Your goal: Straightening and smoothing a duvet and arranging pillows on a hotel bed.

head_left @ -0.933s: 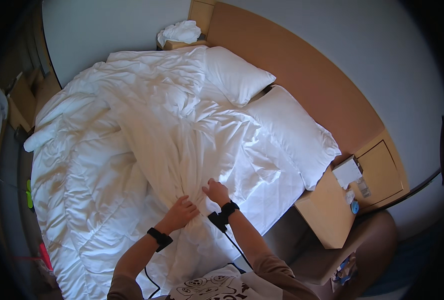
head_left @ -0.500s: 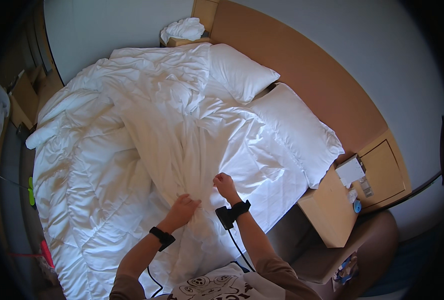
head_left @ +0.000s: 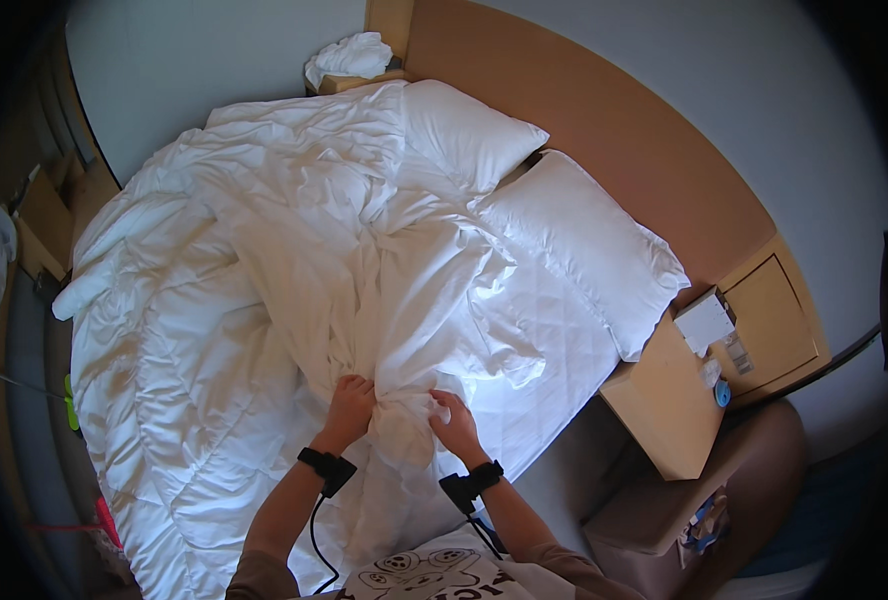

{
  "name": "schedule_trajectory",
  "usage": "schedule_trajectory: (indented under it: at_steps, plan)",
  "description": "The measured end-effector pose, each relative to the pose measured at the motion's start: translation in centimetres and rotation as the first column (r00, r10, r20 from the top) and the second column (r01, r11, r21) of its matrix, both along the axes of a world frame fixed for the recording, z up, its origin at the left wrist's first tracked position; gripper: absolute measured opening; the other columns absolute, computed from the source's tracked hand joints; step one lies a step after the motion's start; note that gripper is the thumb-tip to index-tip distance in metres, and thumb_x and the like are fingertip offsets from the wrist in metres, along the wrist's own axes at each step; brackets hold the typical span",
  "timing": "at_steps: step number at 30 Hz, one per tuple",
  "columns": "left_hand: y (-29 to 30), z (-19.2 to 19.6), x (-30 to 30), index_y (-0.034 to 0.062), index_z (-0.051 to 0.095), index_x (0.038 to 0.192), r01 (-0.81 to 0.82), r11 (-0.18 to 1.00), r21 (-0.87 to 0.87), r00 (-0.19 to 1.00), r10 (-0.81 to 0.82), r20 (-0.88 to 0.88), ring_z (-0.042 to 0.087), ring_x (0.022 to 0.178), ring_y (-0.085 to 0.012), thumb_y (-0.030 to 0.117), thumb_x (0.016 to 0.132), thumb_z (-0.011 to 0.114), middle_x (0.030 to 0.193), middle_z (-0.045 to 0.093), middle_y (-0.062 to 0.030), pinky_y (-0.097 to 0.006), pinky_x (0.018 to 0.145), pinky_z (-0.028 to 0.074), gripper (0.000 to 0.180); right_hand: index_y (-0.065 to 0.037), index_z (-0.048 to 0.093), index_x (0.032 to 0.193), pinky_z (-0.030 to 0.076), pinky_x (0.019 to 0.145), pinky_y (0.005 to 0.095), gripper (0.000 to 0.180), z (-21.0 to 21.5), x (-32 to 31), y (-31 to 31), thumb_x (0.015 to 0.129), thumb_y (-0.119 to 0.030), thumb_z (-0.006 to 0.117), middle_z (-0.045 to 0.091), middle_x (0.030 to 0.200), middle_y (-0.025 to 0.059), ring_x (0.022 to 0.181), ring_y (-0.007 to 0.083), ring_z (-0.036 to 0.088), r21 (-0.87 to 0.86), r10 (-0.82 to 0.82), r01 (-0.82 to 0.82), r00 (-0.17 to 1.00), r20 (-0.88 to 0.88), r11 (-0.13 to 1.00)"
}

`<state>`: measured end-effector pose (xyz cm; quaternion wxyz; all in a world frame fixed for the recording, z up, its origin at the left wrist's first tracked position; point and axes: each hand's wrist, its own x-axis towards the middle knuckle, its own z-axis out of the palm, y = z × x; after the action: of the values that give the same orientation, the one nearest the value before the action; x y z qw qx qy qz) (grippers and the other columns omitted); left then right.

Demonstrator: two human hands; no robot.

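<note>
A thin white duvet cover [head_left: 294, 270] lies bunched over the bed, its folds gathering toward me at the near side. My left hand [head_left: 352, 408] is closed on these folds, fingers curled into the fabric. Just to the right, my right hand [head_left: 454, 425] has bent fingers around the opposite side of the same gathered bunch; its fingertips are partly lost in the cloth. Under and left of the cover spreads a puffy white duvet [head_left: 174, 410]. A black strap with a small box and cable sits on each wrist.
Two white pillows [head_left: 584, 240] [head_left: 469, 135] rest against the brown headboard [head_left: 604, 110]. At the right stands a wooden nightstand [head_left: 664, 425] with a white box [head_left: 704, 322], beside a brown armchair [head_left: 654, 510]. White crumpled cloth [head_left: 349, 60] lies on the far nightstand.
My right hand has come down and in against the gathered cloth. The left hand has shifted slightly left and up, and the cover's right part has slid toward me, baring more mattress.
</note>
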<state>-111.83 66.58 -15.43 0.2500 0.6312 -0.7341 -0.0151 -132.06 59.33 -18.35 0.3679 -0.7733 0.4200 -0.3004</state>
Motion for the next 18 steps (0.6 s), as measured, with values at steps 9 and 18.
schedule_trajectory:
  at_steps: [9,18]
  plan:
    - [-0.1,-0.3,-0.6,-0.0003,0.056,0.086,-0.024,0.999,0.029,0.996,0.022,0.091,0.052,0.091,-0.0262,-0.002,0.058,0.056,0.088,0.056,-0.012,-0.036,0.089,0.035,0.027,0.0,0.057,0.078,0.047,0.061,0.0327,0.018,-2.5,-0.8,0.1,0.073,-0.016,0.062,0.059,0.065,0.0128,0.065,0.0271,0.06,0.249,0.139,-0.115,0.987,-0.08,0.962]
    - [0.4,-0.6,-1.0,0.0006,0.056,0.094,-0.026,1.0,-0.015,0.999,0.026,0.04,0.052,0.088,-0.025,-0.003,0.063,0.055,0.086,0.056,-0.0093,-0.037,0.089,0.035,0.031,-0.005,0.051,0.075,0.045,0.061,0.0361,0.006,4.5,-7.0,2.5,0.074,-0.009,0.056,0.054,0.066,0.0079,0.062,0.0264,0.055,-0.185,0.235,-0.289,0.935,-0.267,0.939]
